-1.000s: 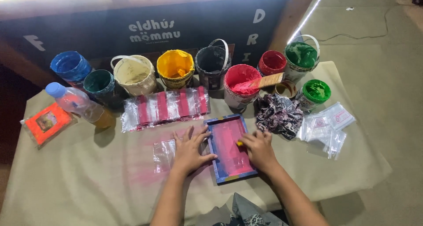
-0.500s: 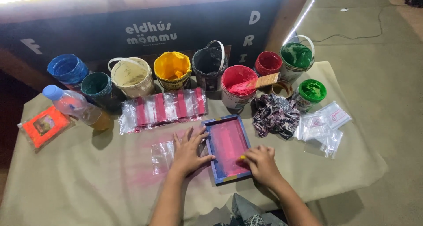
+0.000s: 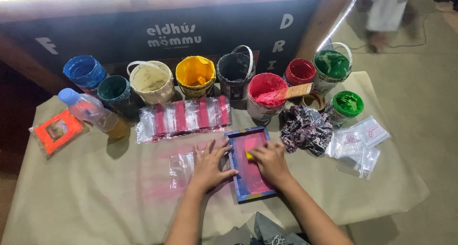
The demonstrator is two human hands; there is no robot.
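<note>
Moved: since the earlier frame our right hand has slid up the frame, from its lower end toward the middle; our left hand has stayed at the frame's left edge.
Frame: we see one small blue-edged printing frame with pink ink, lying on the surface over a clear plastic bag.
Right grip: fingers pressed together on a yellow piece held against the pink mesh.
Left grip: fingers spread flat, thumb touching the frame's edge.
Paint tubs: we count nine along the back, among them one yellow tub and two green.
Printed bags: one row of striped bags just beyond the frame.
Bottle: one plastic bottle lying at left.
Cloth: one patterned rag.
</note>
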